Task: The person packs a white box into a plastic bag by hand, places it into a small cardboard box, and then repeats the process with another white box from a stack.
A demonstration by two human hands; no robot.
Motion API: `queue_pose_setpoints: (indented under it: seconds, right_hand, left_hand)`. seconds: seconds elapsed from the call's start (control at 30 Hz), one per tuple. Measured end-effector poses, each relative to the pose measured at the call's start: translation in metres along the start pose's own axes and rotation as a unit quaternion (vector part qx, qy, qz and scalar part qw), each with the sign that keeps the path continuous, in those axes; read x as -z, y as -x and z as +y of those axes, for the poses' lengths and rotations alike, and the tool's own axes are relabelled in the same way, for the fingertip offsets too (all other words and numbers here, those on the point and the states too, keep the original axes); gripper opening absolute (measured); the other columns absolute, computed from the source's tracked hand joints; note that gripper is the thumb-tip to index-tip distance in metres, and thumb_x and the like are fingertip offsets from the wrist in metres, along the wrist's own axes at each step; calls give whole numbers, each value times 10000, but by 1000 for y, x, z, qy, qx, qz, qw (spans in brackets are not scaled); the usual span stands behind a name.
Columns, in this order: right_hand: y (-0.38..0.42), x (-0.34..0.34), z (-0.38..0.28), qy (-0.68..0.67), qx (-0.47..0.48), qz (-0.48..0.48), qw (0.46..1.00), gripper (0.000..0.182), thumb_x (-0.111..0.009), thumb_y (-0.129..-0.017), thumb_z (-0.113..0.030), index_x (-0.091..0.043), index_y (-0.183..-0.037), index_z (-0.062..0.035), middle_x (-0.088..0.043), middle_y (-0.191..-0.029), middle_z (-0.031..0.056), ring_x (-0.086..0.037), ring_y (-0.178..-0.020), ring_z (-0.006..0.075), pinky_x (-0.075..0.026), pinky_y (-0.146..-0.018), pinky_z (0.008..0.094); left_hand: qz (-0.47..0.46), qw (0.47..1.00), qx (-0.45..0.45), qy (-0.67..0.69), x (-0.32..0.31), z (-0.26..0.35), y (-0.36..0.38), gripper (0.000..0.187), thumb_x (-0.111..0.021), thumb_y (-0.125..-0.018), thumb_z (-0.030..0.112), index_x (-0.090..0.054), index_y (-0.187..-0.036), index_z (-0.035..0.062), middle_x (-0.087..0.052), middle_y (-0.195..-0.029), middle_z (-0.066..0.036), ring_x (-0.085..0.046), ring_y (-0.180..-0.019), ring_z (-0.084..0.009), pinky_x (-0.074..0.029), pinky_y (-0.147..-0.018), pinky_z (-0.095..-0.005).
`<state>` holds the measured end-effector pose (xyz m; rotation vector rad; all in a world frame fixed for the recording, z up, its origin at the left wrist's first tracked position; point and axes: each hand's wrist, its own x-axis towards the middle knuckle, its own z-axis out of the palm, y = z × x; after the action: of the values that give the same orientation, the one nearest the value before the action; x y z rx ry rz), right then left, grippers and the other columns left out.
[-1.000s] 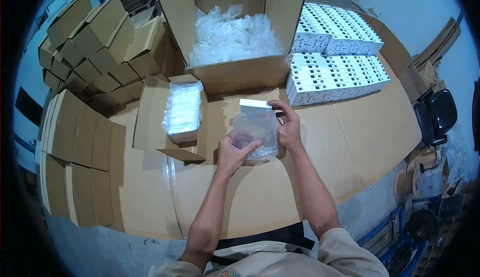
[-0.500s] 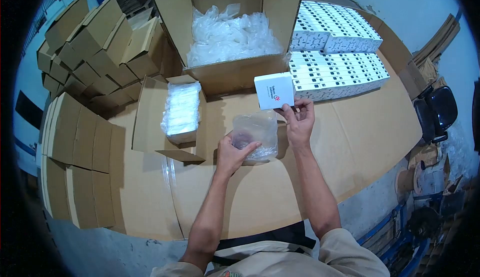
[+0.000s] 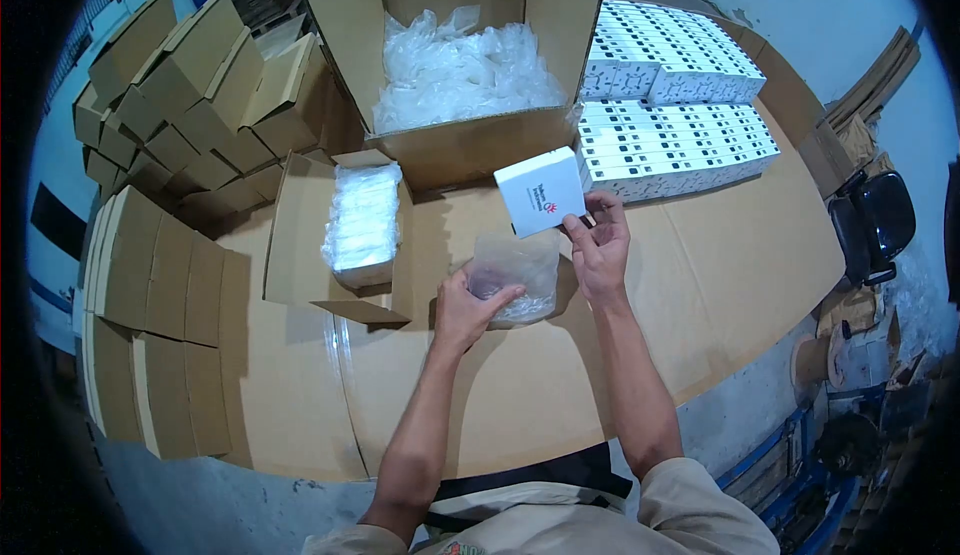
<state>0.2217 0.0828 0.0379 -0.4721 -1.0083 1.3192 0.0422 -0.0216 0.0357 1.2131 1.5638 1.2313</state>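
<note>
My left hand [image 3: 473, 307] is closed on a clear plastic bag [image 3: 520, 270], thumb lying across its near side. In my right hand [image 3: 600, 245] a flat white box [image 3: 541, 192] with red and dark print is pinched by its lower right corner. The box is tilted and sits just above the bag's upper edge. To the left of my hands stands an open carton [image 3: 395, 290] with a row of plastic-wrapped packs [image 3: 362, 217] inside.
A large carton [image 3: 470, 135] of loose plastic bags [image 3: 465, 70] stands behind. Stacked rows of white boxes [image 3: 670, 145] are at the back right. Brown cartons [image 3: 160, 325] pile up along the left edge. A black chair [image 3: 875, 220] is beyond the table at right.
The white box has tilted and shifted slightly left and down, closer to the bag. My left hand and the bag have barely moved.
</note>
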Motion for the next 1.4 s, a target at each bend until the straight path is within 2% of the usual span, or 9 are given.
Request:
queue_pose_setpoints:
  seconds: [0.13, 0.23, 0.57, 0.67, 0.83, 1.17, 1.4]
  right_hand:
    - [-1, 6, 4, 88, 17, -19, 996, 357, -731, -921, 19, -551, -1228, -13, -640, -1102, 88, -650, -995, 143, -549, -872, 274]
    - [-1, 5, 0, 79, 7, -30, 996, 335, -734, -920, 14, -566, -1209, 1, -650, -1079, 85, -643, -986, 130, -529, -856, 259]
    - [-4, 13, 0, 59, 2, -18, 998, 274, -694, -930, -1, -570, -1174, 5, -647, -1041, 76, -623, -948, 129, -517, -852, 280]
    - [-4, 13, 0, 39, 2, -26, 999, 269, -682, -929, 6, -563, -1170, 1, -640, -1031, 68, -613, -937, 122, -510, -836, 274]
    - [-4, 16, 2, 53, -5, -32, 998, 271, -676, -924, 15, -560, -1169, -1, -634, -1038, 64, -605, -928, 114, -504, -818, 273]
    - [-5, 16, 1, 77, -6, -50, 996, 259, -672, -915, 22, -566, -1150, 4, -637, -1046, 69, -626, -960, 126, -515, -862, 282]
    - [-3, 8, -3, 128, -17, -57, 990, 256, -664, -905, 23, -570, -1143, 9, -629, -1038, 64, -612, -945, 123, -507, -853, 275]
  left_hand:
    - [-2, 1000, 1, -4, 0, -1, 0, 423, -913, -770, 163, -718, -1104, -9, -766, -1037, -95, -717, -942, -170, -566, -872, -339]
    - [4, 1000, 4, -23, 1, 1, 0, 423, -914, -772, 173, -717, -1097, -12, -765, -1032, -100, -718, -938, -173, -567, -870, -340]
    - [-3, 1000, -9, -18, 1, -3, -1, 442, -910, -776, 190, -717, -1112, -23, -768, -1026, -116, -721, -935, -181, -568, -869, -350]
    - [7, 1000, -17, -24, 1, -7, -2, 458, -915, -765, 237, -735, -1110, -4, -780, -1018, -134, -747, -936, -218, -578, -867, -372]
    - [4, 1000, -18, -21, 0, -11, -3, 456, -913, -767, 232, -734, -1115, -1, -782, -1026, -128, -748, -939, -212, -579, -871, -372]
    - [-2, 1000, -20, -15, 0, -8, -2, 446, -909, -769, 225, -728, -1109, 1, -781, -1001, -116, -742, -918, -195, -575, -852, -363]
    - [-4, 999, -35, 17, -1, -3, -2, 521, -904, -770, 181, -664, -1196, 1, -751, -1057, -105, -707, -969, -177, -558, -879, -355]
